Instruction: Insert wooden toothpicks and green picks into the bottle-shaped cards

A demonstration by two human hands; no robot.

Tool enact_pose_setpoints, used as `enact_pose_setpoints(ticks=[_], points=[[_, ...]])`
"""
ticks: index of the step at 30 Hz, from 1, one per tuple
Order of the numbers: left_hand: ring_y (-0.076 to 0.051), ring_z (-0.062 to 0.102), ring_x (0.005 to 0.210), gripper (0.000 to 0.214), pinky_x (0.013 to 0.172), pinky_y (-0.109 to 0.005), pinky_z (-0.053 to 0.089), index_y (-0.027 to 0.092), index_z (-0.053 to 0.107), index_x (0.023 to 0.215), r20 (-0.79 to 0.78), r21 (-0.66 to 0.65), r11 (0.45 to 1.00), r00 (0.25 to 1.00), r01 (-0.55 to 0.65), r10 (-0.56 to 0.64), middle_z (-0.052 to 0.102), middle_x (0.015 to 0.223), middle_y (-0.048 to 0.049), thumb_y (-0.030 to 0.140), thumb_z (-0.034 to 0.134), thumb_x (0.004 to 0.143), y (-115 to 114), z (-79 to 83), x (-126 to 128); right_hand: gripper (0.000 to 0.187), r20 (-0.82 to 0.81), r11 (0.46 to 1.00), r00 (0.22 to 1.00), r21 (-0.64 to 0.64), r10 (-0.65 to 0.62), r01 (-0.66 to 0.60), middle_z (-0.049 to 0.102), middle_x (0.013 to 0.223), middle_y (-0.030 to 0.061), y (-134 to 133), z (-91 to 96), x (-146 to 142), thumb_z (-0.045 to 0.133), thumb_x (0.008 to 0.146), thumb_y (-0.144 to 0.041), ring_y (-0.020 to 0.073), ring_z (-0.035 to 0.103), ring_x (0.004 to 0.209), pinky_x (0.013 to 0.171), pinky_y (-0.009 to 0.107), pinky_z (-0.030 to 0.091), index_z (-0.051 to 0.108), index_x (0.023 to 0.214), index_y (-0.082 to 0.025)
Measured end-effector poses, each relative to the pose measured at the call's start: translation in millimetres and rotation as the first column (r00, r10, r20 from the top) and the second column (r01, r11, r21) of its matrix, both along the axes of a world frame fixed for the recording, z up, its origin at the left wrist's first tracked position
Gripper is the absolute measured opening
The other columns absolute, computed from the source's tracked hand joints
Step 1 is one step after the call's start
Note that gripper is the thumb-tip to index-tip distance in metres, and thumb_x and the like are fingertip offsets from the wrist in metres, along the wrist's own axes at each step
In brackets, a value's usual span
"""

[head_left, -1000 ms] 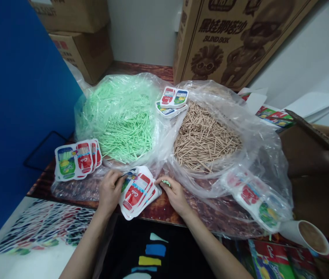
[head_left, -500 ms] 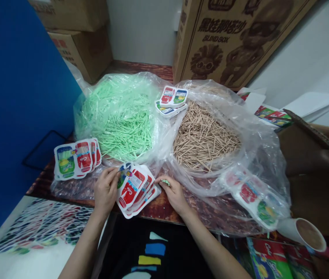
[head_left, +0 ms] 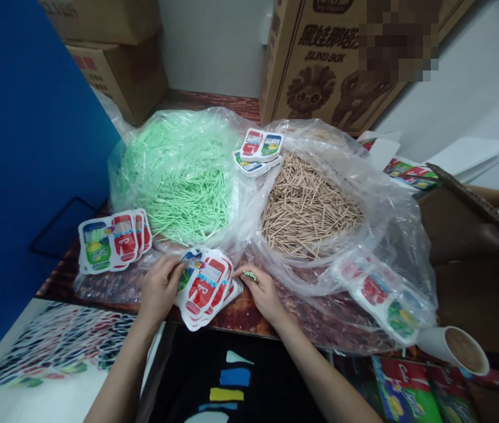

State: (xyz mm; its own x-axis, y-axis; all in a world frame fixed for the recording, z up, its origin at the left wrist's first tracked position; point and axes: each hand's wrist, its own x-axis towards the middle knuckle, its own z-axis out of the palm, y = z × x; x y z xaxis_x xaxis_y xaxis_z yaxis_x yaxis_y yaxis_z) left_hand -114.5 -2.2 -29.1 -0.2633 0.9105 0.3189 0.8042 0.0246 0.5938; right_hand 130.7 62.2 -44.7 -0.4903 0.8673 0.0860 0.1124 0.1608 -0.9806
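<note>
My left hand (head_left: 160, 291) grips the left edge of a fanned stack of printed cards (head_left: 207, 285) with cola and lemon-soda pictures. The fan lies at the table's front edge. At its right side is my right hand (head_left: 265, 298), its fingers closed around a small bunch of green sticks (head_left: 250, 275), whose ends show. The fingertips of that hand are close to the cards; whether they touch is unclear. Behind the cards, an open clear bag holds a heap of thin green sticks (head_left: 194, 202). To its right, brown sticks (head_left: 308, 214) fill a second clear bag.
More fanned cards (head_left: 123, 241) lie at the left, and a small stack (head_left: 260, 147) sits between the bags. Cards under plastic (head_left: 385, 302) and a tilted paper cup (head_left: 463, 351) are at the right. Cardboard boxes (head_left: 134, 79) stand behind; a large open carton (head_left: 482, 247) flanks the right.
The fanned cards in my left hand have turned slightly and sit closer together. My right hand keeps the green sticks. The whole view has shifted a little.
</note>
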Motion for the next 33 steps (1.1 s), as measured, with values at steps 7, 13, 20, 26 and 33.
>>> enact_pose_setpoints(ticks=[7,13,20,26,33], points=[[-0.018,0.06,0.08,0.02,0.075,-0.03,0.047,0.018,0.065,0.083,0.128,0.089,0.994,0.99,-0.064,0.052,0.063,0.086,-0.0045,0.032,0.052,0.088,0,6.0,-3,0.024,0.018,1.0,1.0,-0.014,-0.01,0.011,0.068,0.088,0.0034,0,1.9,0,0.049,0.094,-0.032,0.0194,0.062,0.087,0.083,0.03,0.045,0.069,0.089,-0.021],[-0.016,0.057,0.073,0.018,0.07,-0.027,0.046,0.019,0.063,0.075,0.242,0.084,0.992,0.968,-0.094,0.071,0.058,0.077,-0.0019,0.03,0.054,0.086,-1,16.1,-1,0.024,0.021,1.0,1.0,-0.009,-0.01,0.01,0.068,0.089,0.0034,0,1.6,0,0.048,0.094,-0.032,0.0195,0.062,0.088,0.083,0.03,0.045,0.069,0.092,-0.021],[-0.015,0.059,0.072,0.02,0.068,-0.025,0.048,0.018,0.068,0.09,0.44,0.037,0.963,0.869,-0.269,0.226,0.065,0.08,-0.0004,0.036,0.063,0.081,-8,24.5,-4,0.022,0.007,1.0,1.0,-0.013,-0.01,0.01,0.068,0.09,0.0035,0,2.7,0,0.049,0.094,-0.031,0.0195,0.063,0.09,0.084,0.03,0.045,0.069,0.092,-0.021],[-0.016,0.06,0.075,0.017,0.071,-0.026,0.049,0.018,0.066,0.076,0.492,0.03,0.979,0.856,-0.202,0.162,0.065,0.079,-0.0009,0.034,0.065,0.079,-8,27.3,8,0.023,0.024,1.0,1.0,-0.013,-0.012,0.013,0.069,0.09,0.0041,-1,2.6,0,0.048,0.094,-0.033,0.0203,0.063,0.091,0.086,0.032,0.046,0.068,0.09,-0.021],[-0.017,0.06,0.075,0.017,0.068,-0.025,0.05,0.018,0.068,0.078,0.553,-0.022,0.99,0.823,-0.142,0.13,0.064,0.08,-0.0019,0.035,0.064,0.079,-11,25.0,14,0.022,0.034,1.0,0.999,-0.025,-0.015,0.016,0.069,0.089,0.0042,0,3.9,-1,0.049,0.093,-0.034,0.0209,0.063,0.092,0.085,0.033,0.046,0.067,0.09,-0.022]])
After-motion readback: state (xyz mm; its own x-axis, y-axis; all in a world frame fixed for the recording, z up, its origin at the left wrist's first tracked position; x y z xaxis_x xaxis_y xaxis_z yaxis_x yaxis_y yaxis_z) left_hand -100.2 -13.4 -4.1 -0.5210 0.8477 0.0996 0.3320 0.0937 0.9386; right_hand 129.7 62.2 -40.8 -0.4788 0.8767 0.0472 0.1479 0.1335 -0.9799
